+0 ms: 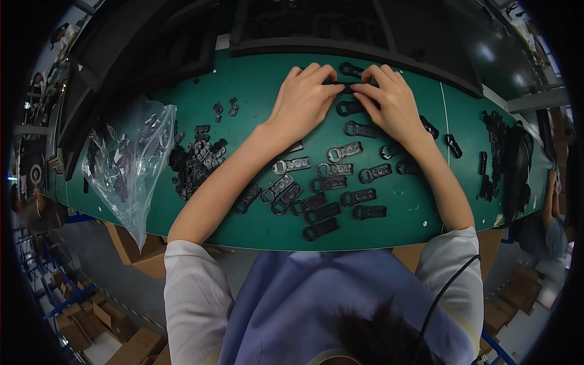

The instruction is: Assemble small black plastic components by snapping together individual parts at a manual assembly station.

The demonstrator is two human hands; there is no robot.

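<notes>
Currently pinched: a dark piece (pixel 348 89), spanning the gap between both hands near the far side of the green table (pixel 395 234); its finer shape is too small to tell.
Left hand (pixel 302 97): thumb and fingers closed on the piece's left end, knuckles up.
Right hand (pixel 391 100): thumb and fingers pinching its right end, directly opposite.
Ring-ended black parts (pixel 329 184): loosely scattered from below the hands toward the near edge, several touching or overlapping.
Small-part heap (pixel 196 163): black pieces piled left of the left forearm, a few lying apart beyond it.
Clear plastic bag (pixel 129 167): slumped on the table left of the heap, dark contents showing through, one corner hanging over the near edge.
Long black strips (pixel 496 143): bunched at the table's right.
Black frame (pixel 316 47): along the far side, beyond the hands.
</notes>
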